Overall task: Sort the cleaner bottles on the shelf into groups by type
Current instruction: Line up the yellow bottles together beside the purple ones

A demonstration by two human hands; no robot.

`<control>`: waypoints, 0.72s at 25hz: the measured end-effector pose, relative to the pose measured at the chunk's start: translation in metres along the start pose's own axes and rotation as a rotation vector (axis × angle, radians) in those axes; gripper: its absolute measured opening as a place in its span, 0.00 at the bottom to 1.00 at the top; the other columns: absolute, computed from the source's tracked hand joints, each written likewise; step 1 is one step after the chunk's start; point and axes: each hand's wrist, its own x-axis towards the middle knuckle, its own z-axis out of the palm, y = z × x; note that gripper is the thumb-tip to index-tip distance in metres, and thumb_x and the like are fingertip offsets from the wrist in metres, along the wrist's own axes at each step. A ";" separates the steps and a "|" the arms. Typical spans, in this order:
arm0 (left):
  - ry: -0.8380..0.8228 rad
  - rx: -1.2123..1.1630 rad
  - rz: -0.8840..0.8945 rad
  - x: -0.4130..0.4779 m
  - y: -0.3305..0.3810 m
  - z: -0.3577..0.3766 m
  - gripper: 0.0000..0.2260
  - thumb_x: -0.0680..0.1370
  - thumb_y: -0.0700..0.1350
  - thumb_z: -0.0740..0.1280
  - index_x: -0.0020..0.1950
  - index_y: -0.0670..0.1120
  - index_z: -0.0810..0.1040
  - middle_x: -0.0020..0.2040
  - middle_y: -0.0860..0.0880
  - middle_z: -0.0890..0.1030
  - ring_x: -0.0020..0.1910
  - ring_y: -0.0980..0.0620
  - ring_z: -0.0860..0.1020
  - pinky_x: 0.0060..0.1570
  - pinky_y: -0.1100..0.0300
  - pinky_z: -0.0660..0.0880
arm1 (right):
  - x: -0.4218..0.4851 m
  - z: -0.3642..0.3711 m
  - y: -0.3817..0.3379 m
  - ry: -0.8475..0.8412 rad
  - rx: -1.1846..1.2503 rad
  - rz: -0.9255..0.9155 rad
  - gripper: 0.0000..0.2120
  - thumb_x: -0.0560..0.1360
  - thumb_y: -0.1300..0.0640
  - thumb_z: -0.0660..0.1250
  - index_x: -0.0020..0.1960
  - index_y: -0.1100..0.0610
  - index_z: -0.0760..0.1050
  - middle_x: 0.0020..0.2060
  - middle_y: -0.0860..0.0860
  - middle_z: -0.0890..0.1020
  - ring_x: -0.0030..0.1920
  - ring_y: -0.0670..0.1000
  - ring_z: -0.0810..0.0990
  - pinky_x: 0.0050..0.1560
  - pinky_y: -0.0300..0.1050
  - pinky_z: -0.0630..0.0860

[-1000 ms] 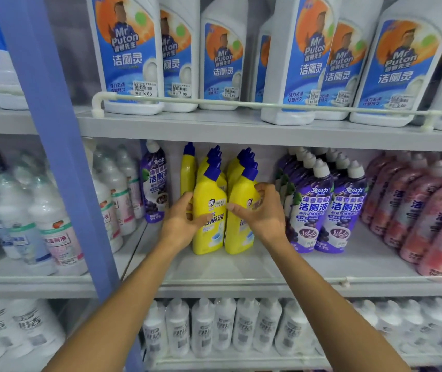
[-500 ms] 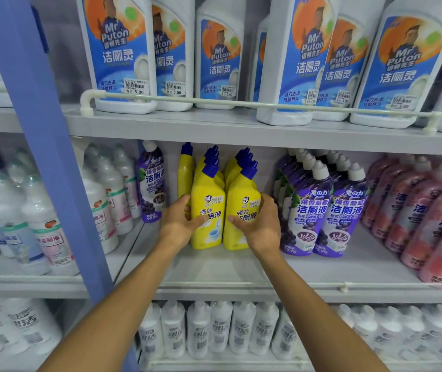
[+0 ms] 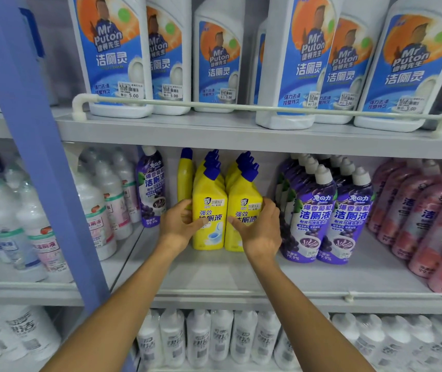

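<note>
Head | left hand (image 3: 178, 224) grips yellow bottle (image 3: 209, 196) | right hand (image 3: 261, 228) grips second bottle (image 3: 244, 193)

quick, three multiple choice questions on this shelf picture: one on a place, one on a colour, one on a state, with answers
1. Where does the lone purple bottle stand?
A. just left of the yellow bottles
B. on the top shelf
C. among the pink bottles

2. What colour are the yellow bottles' caps?
A. white
B. blue
C. red

3. What is the left hand doing?
A. hanging idle
B. holding a white bottle
C. gripping the front left yellow bottle

Answers:
1 A: it stands by itself beside the yellow bottles' left edge.
2 B: every yellow bottle wears a blue cap.
3 C: its thumb crosses the label, as the right hand does on the front right yellow bottle.
</note>
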 end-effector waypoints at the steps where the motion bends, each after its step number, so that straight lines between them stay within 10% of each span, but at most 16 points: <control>1: -0.004 -0.003 0.003 0.001 -0.001 0.000 0.20 0.71 0.37 0.80 0.60 0.44 0.80 0.42 0.54 0.82 0.35 0.66 0.81 0.36 0.72 0.77 | 0.000 0.000 -0.001 0.001 -0.009 0.003 0.44 0.66 0.36 0.80 0.73 0.52 0.65 0.66 0.50 0.73 0.65 0.53 0.76 0.47 0.49 0.71; 18: 0.195 -0.311 0.047 0.061 0.026 -0.024 0.22 0.68 0.53 0.82 0.55 0.43 0.82 0.50 0.44 0.86 0.47 0.52 0.83 0.49 0.59 0.79 | -0.001 -0.001 0.000 0.010 -0.024 -0.010 0.43 0.66 0.35 0.80 0.71 0.51 0.66 0.65 0.50 0.74 0.64 0.55 0.77 0.47 0.49 0.70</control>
